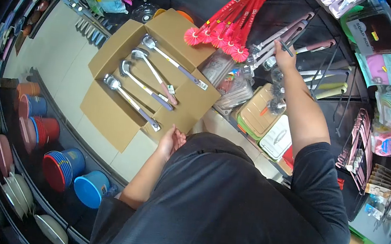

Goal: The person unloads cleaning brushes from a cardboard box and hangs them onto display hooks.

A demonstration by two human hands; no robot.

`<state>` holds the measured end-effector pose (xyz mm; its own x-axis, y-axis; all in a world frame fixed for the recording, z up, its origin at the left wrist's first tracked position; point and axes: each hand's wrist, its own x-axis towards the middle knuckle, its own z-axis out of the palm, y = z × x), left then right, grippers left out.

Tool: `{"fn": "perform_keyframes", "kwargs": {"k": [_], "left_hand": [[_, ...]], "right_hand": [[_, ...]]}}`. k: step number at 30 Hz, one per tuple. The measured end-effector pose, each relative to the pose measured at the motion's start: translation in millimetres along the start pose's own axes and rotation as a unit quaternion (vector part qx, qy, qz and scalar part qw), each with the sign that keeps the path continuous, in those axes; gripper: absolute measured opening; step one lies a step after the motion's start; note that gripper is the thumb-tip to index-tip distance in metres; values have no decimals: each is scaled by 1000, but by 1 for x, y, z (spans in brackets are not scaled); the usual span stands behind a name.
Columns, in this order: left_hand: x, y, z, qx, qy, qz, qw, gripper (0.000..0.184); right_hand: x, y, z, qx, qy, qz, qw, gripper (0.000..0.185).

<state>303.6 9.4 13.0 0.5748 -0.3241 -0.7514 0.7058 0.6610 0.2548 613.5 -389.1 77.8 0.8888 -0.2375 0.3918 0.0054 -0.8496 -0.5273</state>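
Observation:
My right hand [285, 57] reaches up to the hanging rack. Its fingers are closed at the end of a black display hook [287, 48], beside long-handled brushes [276, 37] with grey bristle heads. Whether it grips the hook or a brush handle I cannot tell. Low by the near edge of an open cardboard box [184, 116] is my left hand [171, 142], fingers loosely bent and apart, holding nothing. Several long-handled brushes [155, 71] with white shafts and purple or pink ends lie across the box, their heads toward its far-left side.
Red brushes [227, 29] with pink round heads hang beyond the box. Stacked plastic containers [259, 112] stand below my right arm. Buckets [91, 188] and basins line the lower-left shelf. Packaged goods and pink hangers [359, 143] hang at the right. Tiled floor [58, 58] shows at the left.

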Motion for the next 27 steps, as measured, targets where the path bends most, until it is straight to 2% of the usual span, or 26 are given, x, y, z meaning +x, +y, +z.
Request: {"fn": "perform_keyframes", "kwargs": {"k": [7, 15, 22, 24, 25, 27], "left_hand": [[2, -6, -8, -19, 1, -4, 1000, 39], [-1, -11, -5, -17, 11, 1, 1000, 40], [-4, -26, -2, 6, 13, 30, 999, 37], [-5, -35, 2, 11, 25, 36, 999, 36], [-5, -39, 4, 24, 25, 40, 999, 36], [-4, -48, 10, 36, 26, 53, 998, 36]], "right_hand": [[12, 1, -3, -45, -35, 22, 998, 32], [10, -10, 0, -4, -22, 59, 998, 31], [1, 9, 16, 37, -28, 45, 998, 28], [-8, 4, 12, 104, -42, 59, 992, 38], [-15, 1, 10, 168, -65, 145, 973, 53], [-40, 8, 13, 176, -73, 156, 969, 54]]}}
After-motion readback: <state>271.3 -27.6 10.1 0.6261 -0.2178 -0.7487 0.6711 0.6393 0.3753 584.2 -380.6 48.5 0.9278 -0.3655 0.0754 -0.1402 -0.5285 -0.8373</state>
